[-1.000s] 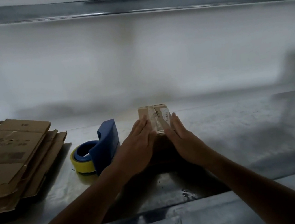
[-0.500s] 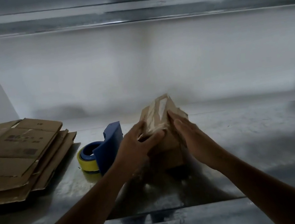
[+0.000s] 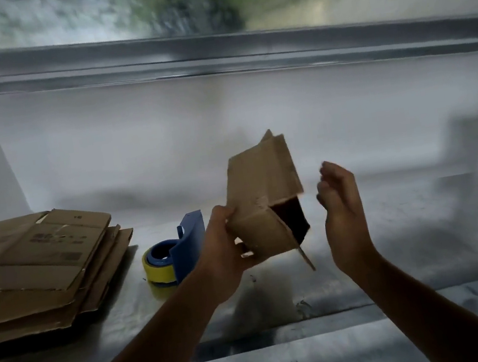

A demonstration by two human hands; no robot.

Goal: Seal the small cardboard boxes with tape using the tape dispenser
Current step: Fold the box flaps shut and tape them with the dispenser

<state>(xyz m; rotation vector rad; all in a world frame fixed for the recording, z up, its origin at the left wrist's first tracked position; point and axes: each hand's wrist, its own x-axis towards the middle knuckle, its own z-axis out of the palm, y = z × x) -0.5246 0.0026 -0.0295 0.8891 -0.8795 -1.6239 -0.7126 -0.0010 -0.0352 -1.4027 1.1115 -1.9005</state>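
I see the left hand [image 3: 225, 244] gripping the small cardboard box [image 3: 261, 205] tilted above the shelf [image 3: 395, 251], flap open; right hand [image 3: 340, 197] loose, holding nothing; tape dispenser [image 3: 177, 251] beside.

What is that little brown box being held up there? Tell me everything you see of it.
The small brown cardboard box is plain, oblong and slightly worn. It is tilted in the air above the grey metal shelf, its open end facing lower right, dark inside. One loose flap hangs below the opening; others stick up at the far end. Only the left hand grips it, at its lower corner.
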